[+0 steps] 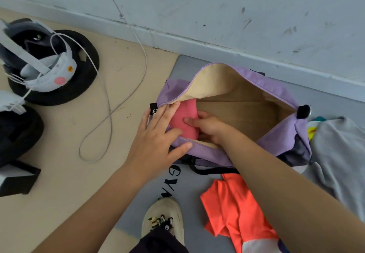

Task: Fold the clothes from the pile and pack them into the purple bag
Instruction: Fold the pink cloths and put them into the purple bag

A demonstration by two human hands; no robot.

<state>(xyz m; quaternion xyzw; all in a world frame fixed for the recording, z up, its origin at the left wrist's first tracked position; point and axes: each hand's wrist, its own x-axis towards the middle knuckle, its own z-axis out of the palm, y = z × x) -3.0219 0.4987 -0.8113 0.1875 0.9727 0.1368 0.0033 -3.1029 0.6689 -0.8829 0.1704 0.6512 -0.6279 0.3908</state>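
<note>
Purple bag [215,155] on a grey mat [189,185] on the floor, unzipped, mouth gaping wide, cream lining showing inside. Folded pink garment [183,120] tucked into the left end of the bag, partly inside the opening.

Left hand [158,134] laid over the left end of the bag, fingers straight and spread, fingertips touching the pink garment and the purple rim, thumb resting on the near edge; left grip apart, flat, clamped on nothing. Right hand [209,126] reaching into the bag's mouth from the near right, fingers curled against the right side of the pink garment, thumb on top of it; right grip closed on the pink garment.

Orange garment [233,207] lying crumpled on the mat near the bag, under the right forearm. Grey garment [339,154] heaped at the right, just beside the bag's right end, with a bit of brightly coloured cloth [313,129] peeking out next to it.

Cream shoe [164,219] on the near edge of the mat. White cable [106,98] looping across the beige floor to the left. Black round cushion [83,71] at far left with a grey and white headset [45,69] on it. Scuffed white wall [237,16] along the far side.
</note>
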